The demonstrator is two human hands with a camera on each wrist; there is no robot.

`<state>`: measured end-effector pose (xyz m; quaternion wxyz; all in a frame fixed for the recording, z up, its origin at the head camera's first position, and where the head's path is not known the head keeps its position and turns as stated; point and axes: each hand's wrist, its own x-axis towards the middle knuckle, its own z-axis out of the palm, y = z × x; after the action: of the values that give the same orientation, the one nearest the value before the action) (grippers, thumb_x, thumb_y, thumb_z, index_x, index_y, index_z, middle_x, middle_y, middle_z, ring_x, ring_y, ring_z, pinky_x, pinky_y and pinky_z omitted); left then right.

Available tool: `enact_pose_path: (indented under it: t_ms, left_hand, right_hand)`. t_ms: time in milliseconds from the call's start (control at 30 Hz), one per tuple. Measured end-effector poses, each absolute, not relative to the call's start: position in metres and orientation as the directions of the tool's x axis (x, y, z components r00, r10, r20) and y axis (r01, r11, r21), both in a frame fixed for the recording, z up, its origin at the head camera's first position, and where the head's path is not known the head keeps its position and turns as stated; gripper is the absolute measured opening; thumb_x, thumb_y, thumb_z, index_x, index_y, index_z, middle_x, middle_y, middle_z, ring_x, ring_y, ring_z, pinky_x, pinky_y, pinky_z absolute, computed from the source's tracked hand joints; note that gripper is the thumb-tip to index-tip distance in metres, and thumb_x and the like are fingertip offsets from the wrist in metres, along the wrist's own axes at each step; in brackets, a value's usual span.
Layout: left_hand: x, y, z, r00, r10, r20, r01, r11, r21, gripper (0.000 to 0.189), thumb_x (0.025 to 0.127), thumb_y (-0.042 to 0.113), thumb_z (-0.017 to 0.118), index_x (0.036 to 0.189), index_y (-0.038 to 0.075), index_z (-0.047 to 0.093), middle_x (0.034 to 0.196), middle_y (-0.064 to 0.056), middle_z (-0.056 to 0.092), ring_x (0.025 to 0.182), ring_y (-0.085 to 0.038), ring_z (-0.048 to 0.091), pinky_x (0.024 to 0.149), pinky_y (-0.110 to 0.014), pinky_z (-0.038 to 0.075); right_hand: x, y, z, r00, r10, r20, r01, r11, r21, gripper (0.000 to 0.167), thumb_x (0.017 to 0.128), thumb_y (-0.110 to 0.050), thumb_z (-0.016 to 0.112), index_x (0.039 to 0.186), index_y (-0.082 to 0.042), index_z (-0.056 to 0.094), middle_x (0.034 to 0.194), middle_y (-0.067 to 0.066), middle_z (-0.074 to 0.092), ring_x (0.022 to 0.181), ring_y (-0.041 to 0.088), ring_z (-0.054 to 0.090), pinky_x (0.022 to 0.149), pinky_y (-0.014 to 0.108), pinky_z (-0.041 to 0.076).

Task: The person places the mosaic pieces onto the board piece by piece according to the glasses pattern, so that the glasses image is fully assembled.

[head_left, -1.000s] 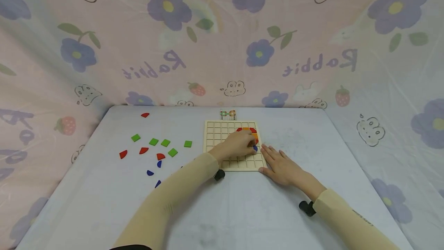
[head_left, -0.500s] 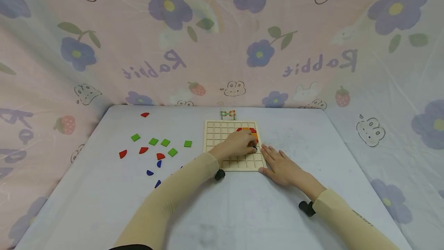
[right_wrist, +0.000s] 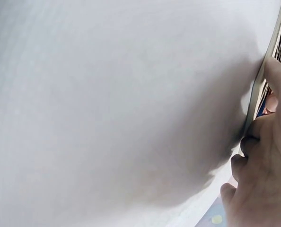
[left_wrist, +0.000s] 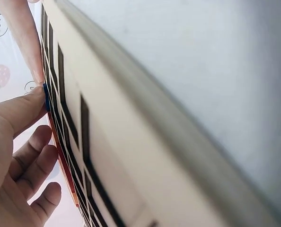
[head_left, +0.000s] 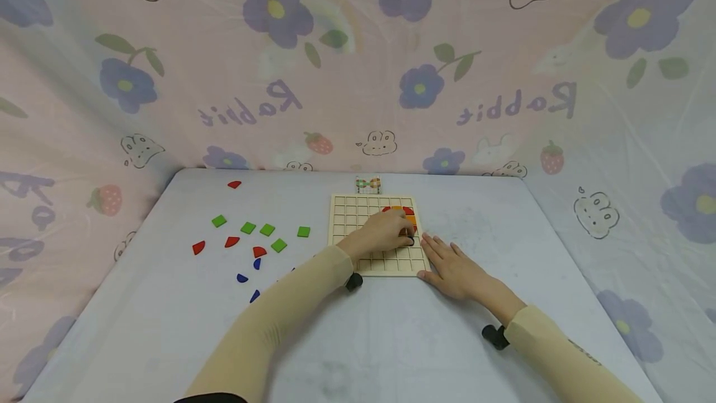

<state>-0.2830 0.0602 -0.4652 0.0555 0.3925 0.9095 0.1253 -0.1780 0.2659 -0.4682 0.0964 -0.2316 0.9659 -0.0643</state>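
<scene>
A pale wooden grid board (head_left: 347, 210) lies mid-table, with red pieces (head_left: 408, 211) and orange pieces (head_left: 411, 221) in its upper right cells. Over its right half is my left hand (head_left: 383, 231), whose thumb tip presses a small flat blue piece (left_wrist: 47, 97) onto the grid. The other left fingers (left_wrist: 41, 165) are loosely bent, apart from that piece. The blue piece's shape is mostly hidden under the thumb. My right hand (head_left: 455, 269) rests flat beside the board's right edge, fingers extended, its thumb at the lower right corner.
Left of the board lie several green squares (head_left: 267, 229), red quarter-circle pieces (head_left: 232, 242) and blue half-circle pieces (head_left: 242, 278). Some blue ones are partly behind the left sleeve (head_left: 291, 303). A small card (head_left: 368, 185) with a bow-tie pattern stands behind the board.
A second ago more of the blue piece showed beside the left thumb; now the thumb covers most of it. The right hand and board have stayed in place.
</scene>
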Motion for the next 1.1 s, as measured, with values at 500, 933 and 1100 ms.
enact_pose_path:
  t_ms: [500, 933, 1100]
  left_hand:
    - [-0.282, 0.034, -0.445, -0.671, 0.737, 0.081, 0.712, 0.610, 0.348, 0.034, 0.102, 0.036, 0.068, 0.131, 0.018, 0.071, 0.123, 0.001, 0.066, 0.105, -0.013, 0.062, 0.092, -0.030, 0.053]
    - [-0.276, -0.062, -0.416, -0.672, 0.736, 0.081, 0.707, 0.606, 0.363, 0.032, 0.102, 0.026, 0.070, 0.131, 0.011, 0.069, 0.123, -0.002, 0.067, 0.108, -0.021, 0.066, 0.089, -0.034, 0.055]
    - [-0.268, -0.104, -0.415, -0.711, 0.702, 0.039, 0.677, 0.669, 0.307, 0.031, 0.100, 0.026, 0.071, 0.128, 0.013, 0.071, 0.122, 0.001, 0.067, 0.108, -0.018, 0.065, 0.091, -0.035, 0.055]
  right_hand:
    - [-0.180, 0.266, -0.472, -0.884, -0.432, -0.178, -0.404, 0.898, -0.175, 0.078, 0.108, -0.047, 0.051, 0.163, 0.002, 0.024, 0.171, 0.019, 0.020, 0.155, 0.043, 0.022, 0.122, 0.066, 0.019]
    - [-0.180, 0.262, -0.468, -0.889, -0.409, -0.207, -0.376, 0.909, -0.180, 0.080, 0.107, -0.046, 0.054, 0.163, 0.002, 0.024, 0.171, 0.019, 0.019, 0.156, 0.043, 0.020, 0.122, 0.066, 0.017]
    - [-0.180, 0.262, -0.467, -0.890, -0.406, -0.206, -0.373, 0.910, -0.181, 0.080, 0.107, -0.047, 0.054, 0.163, 0.002, 0.024, 0.171, 0.019, 0.019, 0.156, 0.043, 0.020, 0.122, 0.066, 0.016]
